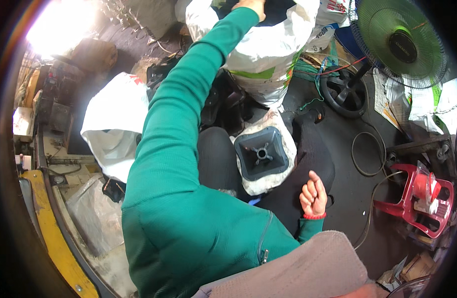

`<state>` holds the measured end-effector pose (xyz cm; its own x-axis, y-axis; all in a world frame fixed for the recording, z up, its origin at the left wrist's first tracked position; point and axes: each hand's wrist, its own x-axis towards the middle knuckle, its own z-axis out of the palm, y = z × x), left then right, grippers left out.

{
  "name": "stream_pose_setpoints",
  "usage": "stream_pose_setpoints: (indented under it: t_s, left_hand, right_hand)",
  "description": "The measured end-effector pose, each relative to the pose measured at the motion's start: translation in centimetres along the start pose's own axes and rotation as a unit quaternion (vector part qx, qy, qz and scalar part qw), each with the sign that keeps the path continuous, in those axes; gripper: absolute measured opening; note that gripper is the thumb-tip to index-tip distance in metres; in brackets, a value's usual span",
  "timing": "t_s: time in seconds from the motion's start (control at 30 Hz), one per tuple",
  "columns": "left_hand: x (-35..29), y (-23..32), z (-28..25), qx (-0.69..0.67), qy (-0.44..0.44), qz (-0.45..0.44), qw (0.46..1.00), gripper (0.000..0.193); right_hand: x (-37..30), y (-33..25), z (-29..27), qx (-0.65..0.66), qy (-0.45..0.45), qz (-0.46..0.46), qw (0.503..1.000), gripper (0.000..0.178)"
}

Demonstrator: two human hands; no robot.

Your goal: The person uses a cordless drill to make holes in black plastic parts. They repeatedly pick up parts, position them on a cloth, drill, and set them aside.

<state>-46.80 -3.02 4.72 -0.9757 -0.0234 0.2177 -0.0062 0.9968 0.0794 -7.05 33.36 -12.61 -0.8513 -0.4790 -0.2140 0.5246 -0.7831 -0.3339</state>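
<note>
My left arm stretches forward in a green sleeve, and my left hand (252, 7) is over the mouth of a large white sack (261, 54). Its fingers are cut off by the upper edge of the picture. Dark pieces (275, 12) show inside the sack. My right hand (314, 196), with a red band at the wrist, is held above my right thigh, fingers loosely bent and apart, nothing seen in it. Between my knees a black square plastic part (262, 153), hollow with a round hub in its middle, lies on a white-covered support (265, 186).
A fan (402, 47) stands at the far right, its cable (355, 151) looping over the floor. A red plastic stool (439, 218) bears a bagged red item. To the left are a white bag (114, 109) and a yellow metal edge (55, 238). Black parts (223, 99) lie beyond my knees.
</note>
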Motion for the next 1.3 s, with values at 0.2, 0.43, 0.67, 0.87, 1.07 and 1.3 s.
stream_pose_setpoints:
  t_s: [0.2,0.43,0.67,0.87,1.07,1.3]
  left_hand:
    - [11.7,5.4,9.7,0.159,0.055,0.154,0.974,0.040]
    - [10.2,2.0,9.9,0.142,-0.048,0.021,0.988,0.046]
    - [-5.1,-4.6,-2.6,-0.379,0.099,0.275,0.878,0.029]
    - [-29.8,1.9,-0.1,-0.186,-0.087,0.258,0.944,0.042]
    - [-38.9,6.8,10.1,-0.007,-0.168,0.267,0.949,0.058]
    - [-40.3,1.8,7.2,-0.169,-0.184,0.233,0.940,0.051]
  right_hand:
    - [0.7,-0.8,0.7,0.022,0.019,0.014,0.999,0.039]
    - [1.6,-0.8,2.5,0.003,0.064,0.012,0.998,0.050]
    - [1.4,1.1,1.6,-0.151,0.127,-0.083,0.977,0.035]
    - [-0.2,2.8,-0.1,-0.083,0.191,-0.091,0.974,0.020]
    - [-0.2,4.5,0.3,-0.091,0.199,-0.078,0.973,0.032]
    - [-1.2,7.1,1.0,-0.119,0.162,-0.052,0.978,0.037]
